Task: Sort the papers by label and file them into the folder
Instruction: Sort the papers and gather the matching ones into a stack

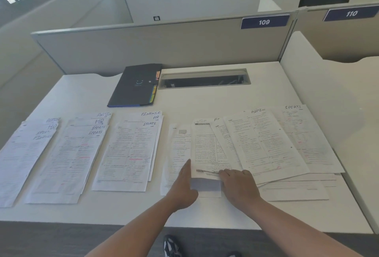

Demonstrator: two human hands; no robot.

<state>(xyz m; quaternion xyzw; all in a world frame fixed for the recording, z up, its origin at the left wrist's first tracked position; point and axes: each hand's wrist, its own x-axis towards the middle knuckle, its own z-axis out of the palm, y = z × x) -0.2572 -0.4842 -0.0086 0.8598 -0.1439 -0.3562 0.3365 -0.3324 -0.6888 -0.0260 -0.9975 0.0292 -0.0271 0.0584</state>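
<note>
Lifting the near edge of one printed sheet [205,150], we have both hands on it: the right hand [239,185] curls over the bottom right corner, fingers on top and seemingly pinching it, while the left hand [184,183] lies flat with straight fingers against the sheet's left edge, steadying rather than gripping. The sheet's lower edge bends up off the pile under it.

Just outside the grip, to the right, overlapping papers fan out, one headed ADMIN [264,144] and beyond it one headed SPORTS [303,133]. To the left of our hands lie three more stacks [127,154] with handwritten labels showing: FINANCE, HR, SPORTS, ADMIN, all mixed. Well beyond the hands, toward the back of the desk [225,101], the dark folder [136,85] lies closed, coloured tabs along its side.

We judge the sorting is in its early part, nothing filed. The next move calls for reading this sheet's label, which is too blurred to tell here, then carrying it to a matching group.
</note>
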